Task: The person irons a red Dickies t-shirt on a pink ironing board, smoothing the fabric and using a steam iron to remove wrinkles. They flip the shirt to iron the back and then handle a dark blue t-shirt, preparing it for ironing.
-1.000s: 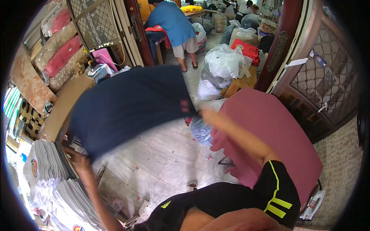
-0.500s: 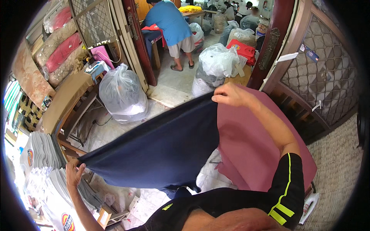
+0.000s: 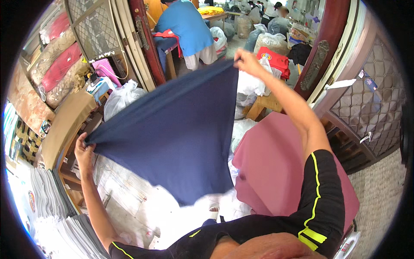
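Observation:
A navy blue cloth (image 3: pixel 172 125) hangs stretched across the view between my two hands. My left hand (image 3: pixel 84 153) pinches its left corner with thumb and fingers. Farther away and higher up, my right hand (image 3: pixel 250 64) grips the opposite corner along the top edge. The cloth's lower part droops freely over the pale floor, its bottom edge smeared by motion. Under my right arm, a dusty-rose covered table (image 3: pixel 276 164) stands apart from the cloth.
Stacked grey cloth pieces (image 3: pixel 49 190) lie at the left, beside a curved bench (image 3: pixel 71 121). Beyond the doorway a person in a blue shirt (image 3: pixel 183 28) bends over a table. Plastic bags (image 3: pixel 123 99) and red cloth (image 3: pixel 276 60) stand around. A lattice door (image 3: pixel 366 99) is at the right.
Both hands have risen with the navy cloth, the right one farther. The cloth has spread out and covers more of the view, and more of the rose table shows. My view has shifted slightly.

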Demonstrator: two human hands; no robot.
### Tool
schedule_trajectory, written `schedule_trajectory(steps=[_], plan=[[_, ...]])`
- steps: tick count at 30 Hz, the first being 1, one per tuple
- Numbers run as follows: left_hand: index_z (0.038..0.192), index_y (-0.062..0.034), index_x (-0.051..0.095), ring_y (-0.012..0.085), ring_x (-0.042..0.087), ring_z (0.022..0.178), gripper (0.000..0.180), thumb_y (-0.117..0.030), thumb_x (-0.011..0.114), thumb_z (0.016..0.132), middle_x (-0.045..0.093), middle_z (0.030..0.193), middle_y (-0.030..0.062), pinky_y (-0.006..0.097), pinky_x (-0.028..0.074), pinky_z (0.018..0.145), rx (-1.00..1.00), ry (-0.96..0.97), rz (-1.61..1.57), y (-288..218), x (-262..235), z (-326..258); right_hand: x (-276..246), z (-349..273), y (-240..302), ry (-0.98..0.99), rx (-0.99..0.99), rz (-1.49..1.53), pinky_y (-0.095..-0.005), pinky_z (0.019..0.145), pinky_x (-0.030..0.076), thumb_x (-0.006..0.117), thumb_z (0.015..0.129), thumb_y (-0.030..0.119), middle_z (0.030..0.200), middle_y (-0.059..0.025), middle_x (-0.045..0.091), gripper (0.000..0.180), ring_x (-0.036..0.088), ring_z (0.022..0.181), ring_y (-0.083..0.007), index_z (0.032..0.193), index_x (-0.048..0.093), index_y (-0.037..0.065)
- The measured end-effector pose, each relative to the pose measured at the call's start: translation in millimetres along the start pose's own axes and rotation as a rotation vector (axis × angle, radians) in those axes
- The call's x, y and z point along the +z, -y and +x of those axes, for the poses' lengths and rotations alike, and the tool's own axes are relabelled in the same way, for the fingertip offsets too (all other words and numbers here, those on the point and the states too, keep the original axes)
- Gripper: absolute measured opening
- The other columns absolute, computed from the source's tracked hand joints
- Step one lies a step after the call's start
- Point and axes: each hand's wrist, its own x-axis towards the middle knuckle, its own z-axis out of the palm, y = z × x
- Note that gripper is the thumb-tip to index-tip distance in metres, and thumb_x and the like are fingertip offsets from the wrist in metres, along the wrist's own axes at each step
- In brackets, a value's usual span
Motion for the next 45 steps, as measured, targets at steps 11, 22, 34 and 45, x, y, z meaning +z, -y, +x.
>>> schedule_trajectory(steps=[11, 22, 34, 45], plan=[[0.117, 0.0097, 0.064, 0.0287, 0.064, 0.111, 0.034, -0.001, 0.064, 0.084, 0.064, 0.123, 0.0217, 0.040, 0.048, 0.101, 0.525, 0.236, -0.591, -208.9, 28.6, -33.1, -349.5, -96.4, 81.8, -0.457, 0.335, 0.162, -0.0258, 0.063, 0.054, 0.059, 0.090, 0.006, 0.084, -0.0060, 0.067, 0.019, 0.064, 0.070, -0.0124, 0.108, 0.065, 0.004], [0.099, -0.0006, 0.065, 0.0314, 0.061, 0.080, 0.038, 0.003, 0.060, 0.062, 0.058, 0.088, 0.0127, 0.039, 0.051, 0.070, 0.709, 1.333, -0.914, -318.0, 304.3, -364.7, -449.7, -578.6, 43.7, -1.090, 1.007, 0.433, -0.0350, 0.076, 0.056, 0.048, 0.102, 0.040, 0.113, -0.0128, 0.066, 0.048, 0.067, 0.090, -0.0271, 0.128, 0.056, 0.001], [0.114, -0.0098, 0.063, 0.0319, 0.049, 0.121, 0.048, -0.013, 0.069, 0.067, 0.054, 0.127, 0.0095, 0.045, 0.035, 0.093, 0.859, 1.224, -0.148, -220.2, 388.1, -552.0, -349.4, -698.0, -45.2, -0.815, 1.234, 0.682, -0.0287, 0.093, 0.048, 0.060, 0.096, 0.015, 0.132, -0.0119, 0.058, 0.037, 0.057, 0.117, -0.0200, 0.131, 0.058, 0.003], [0.138, -0.0265, 0.056, 0.0381, 0.025, 0.147, 0.081, -0.009, 0.076, 0.061, 0.036, 0.156, 0.0081, 0.057, 0.023, 0.114, 0.999, 1.785, -0.143, -265.5, 413.1, -566.7, -409.8, -641.8, 46.5, -0.875, 1.242, -0.189, -0.0349, 0.062, 0.050, 0.070, 0.083, 0.002, 0.088, -0.0065, 0.065, 0.041, 0.059, 0.072, -0.0195, 0.122, 0.056, 0.009]])
